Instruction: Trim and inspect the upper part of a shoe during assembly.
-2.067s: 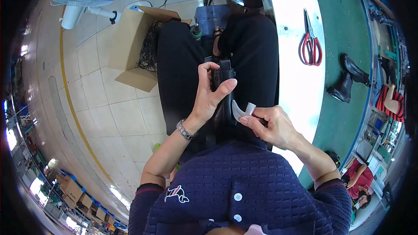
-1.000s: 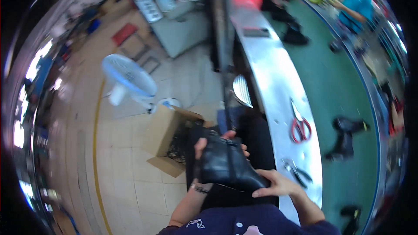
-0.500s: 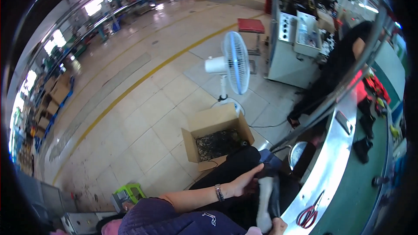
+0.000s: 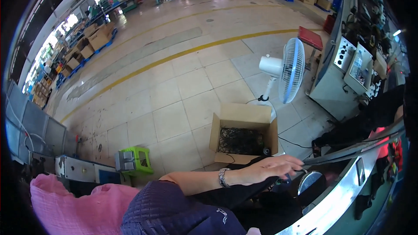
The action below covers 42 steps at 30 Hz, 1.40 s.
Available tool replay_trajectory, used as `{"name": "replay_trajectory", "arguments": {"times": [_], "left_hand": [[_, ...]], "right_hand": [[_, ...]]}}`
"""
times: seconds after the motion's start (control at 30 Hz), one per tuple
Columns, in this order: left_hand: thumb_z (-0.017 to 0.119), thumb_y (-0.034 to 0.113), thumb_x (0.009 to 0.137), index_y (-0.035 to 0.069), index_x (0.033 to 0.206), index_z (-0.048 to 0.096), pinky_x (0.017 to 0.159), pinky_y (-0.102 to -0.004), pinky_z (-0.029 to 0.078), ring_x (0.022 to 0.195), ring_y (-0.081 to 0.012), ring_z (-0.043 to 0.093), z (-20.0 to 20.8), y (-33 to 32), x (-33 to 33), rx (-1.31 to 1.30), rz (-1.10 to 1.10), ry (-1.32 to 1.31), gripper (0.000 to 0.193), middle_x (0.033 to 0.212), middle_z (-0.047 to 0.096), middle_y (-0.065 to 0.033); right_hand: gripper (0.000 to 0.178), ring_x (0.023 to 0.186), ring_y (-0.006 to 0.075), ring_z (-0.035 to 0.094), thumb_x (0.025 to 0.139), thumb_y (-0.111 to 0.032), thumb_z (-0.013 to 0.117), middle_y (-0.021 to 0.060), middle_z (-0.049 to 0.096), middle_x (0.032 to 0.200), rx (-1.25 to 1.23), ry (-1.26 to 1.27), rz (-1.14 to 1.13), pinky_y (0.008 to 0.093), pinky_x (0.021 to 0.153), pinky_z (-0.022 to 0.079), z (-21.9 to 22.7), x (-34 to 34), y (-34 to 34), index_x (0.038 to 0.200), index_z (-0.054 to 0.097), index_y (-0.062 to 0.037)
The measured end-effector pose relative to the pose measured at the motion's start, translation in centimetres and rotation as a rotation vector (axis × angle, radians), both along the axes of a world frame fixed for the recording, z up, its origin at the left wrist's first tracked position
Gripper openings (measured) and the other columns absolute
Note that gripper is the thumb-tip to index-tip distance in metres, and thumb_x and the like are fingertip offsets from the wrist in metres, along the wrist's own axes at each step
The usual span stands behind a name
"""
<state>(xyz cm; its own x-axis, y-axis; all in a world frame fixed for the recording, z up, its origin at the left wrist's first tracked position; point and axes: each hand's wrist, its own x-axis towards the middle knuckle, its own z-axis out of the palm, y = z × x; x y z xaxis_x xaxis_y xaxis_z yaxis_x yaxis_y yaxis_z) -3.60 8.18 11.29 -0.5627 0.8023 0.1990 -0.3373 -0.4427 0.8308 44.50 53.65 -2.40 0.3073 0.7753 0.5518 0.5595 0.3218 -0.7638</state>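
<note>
My left hand (image 4: pixel 272 169), with a metal-band watch (image 4: pixel 223 177) on its wrist, reaches to the right over my dark-clad lap. Its fingers are stretched out and slightly apart, close to a grey metal bar (image 4: pixel 348 153). Under the fingertips is a small dark thing I cannot make out; nothing is plainly held. A round mesh-faced object (image 4: pixel 310 182) lies just past the fingers, beside the bench's shiny metal edge (image 4: pixel 320 211). My right hand does not show.
An open cardboard box (image 4: pixel 246 112) with dark stringy material stands in front of my knees. Behind it is a white-and-blue fan (image 4: pixel 292 72). A green-and-grey stool (image 4: pixel 137 160) stands at left. Another person's dark-clothed leg (image 4: pixel 357 124) is at right. A dark flat object (image 4: pixel 360 172) lies on the metal edge.
The view has swung left. My left hand has let go of the dark piece with a white strip and stretched out. My right hand and that piece have left the picture.
</note>
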Motion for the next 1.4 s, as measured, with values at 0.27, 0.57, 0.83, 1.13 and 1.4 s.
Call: {"name": "replay_trajectory", "arguments": {"times": [0.27, 0.57, 0.83, 1.13, 1.4], "left_hand": [[0.05, 0.045, 0.098, 0.004, 0.129, 0.054, 0.102, -0.0418, 0.04, 0.124, -0.0298, 0.048, 12.8, 2.1, 2.2, 0.763, -0.257, 0.098, 0.052, 0.135, 0.048, -0.0186], [0.025, 0.037, 0.105, 0.0, 0.128, 0.046, 0.103, -0.0447, 0.038, 0.137, -0.0294, 0.033, 17.1, 2.3, 2.7, 1.049, -0.328, 0.406, 0.048, 0.138, 0.044, -0.0177], [0.023, 0.045, 0.104, 0.001, 0.134, 0.048, 0.101, -0.0448, 0.039, 0.137, -0.0288, 0.034, 18.6, 0.3, 3.2, 1.033, -0.245, 0.498, 0.058, 0.137, 0.048, -0.0173], [0.019, 0.045, 0.104, -0.005, 0.129, 0.052, 0.102, -0.0441, 0.039, 0.131, -0.0325, 0.042, 17.9, -3.1, 2.8, 0.975, -0.266, 0.542, 0.064, 0.138, 0.043, -0.0267], [0.015, 0.048, 0.104, -0.006, 0.127, 0.053, 0.103, -0.044, 0.039, 0.13, -0.0324, 0.042, 18.3, -6.1, 2.6, 0.869, -0.127, 0.685, 0.07, 0.138, 0.043, -0.0272]], "right_hand": [[0.028, 0.064, 0.0232, 0.063, 0.086, -0.02, 0.072, 0.015, 0.068, 0.079, -0.164, -0.03, 0.553, 0.0333, 0.056, 0.055, 2.1, -12.5, -5.5, 0.104, 0.07, 0.0018], [0.037, 0.073, 0.0143, 0.062, 0.091, -0.024, 0.066, 0.0069, 0.068, 0.093, -0.701, 0.208, 0.747, 0.0258, 0.065, 0.049, -10.3, -26.7, -4.3, 0.121, 0.061, -0.0038], [0.032, 0.075, 0.0133, 0.065, 0.097, -0.022, 0.057, 0.0081, 0.068, 0.098, -0.711, -0.557, 1.082, 0.0284, 0.068, 0.053, -9.5, -32.9, -11.2, 0.126, 0.06, -0.0081], [0.031, 0.078, 0.0229, 0.067, 0.091, -0.019, 0.063, 0.0176, 0.07, 0.091, -0.476, -0.537, 1.107, 0.0333, 0.071, 0.054, -4.7, -32.2, -15.2, 0.11, 0.066, 0.0052], [0.03, 0.08, 0.0274, 0.069, 0.095, -0.019, 0.06, 0.0216, 0.071, 0.091, -1.546, -0.029, 0.95, 0.033, 0.074, 0.055, 3.2, -34.6, -13.7, 0.107, 0.068, 0.0065]]}}
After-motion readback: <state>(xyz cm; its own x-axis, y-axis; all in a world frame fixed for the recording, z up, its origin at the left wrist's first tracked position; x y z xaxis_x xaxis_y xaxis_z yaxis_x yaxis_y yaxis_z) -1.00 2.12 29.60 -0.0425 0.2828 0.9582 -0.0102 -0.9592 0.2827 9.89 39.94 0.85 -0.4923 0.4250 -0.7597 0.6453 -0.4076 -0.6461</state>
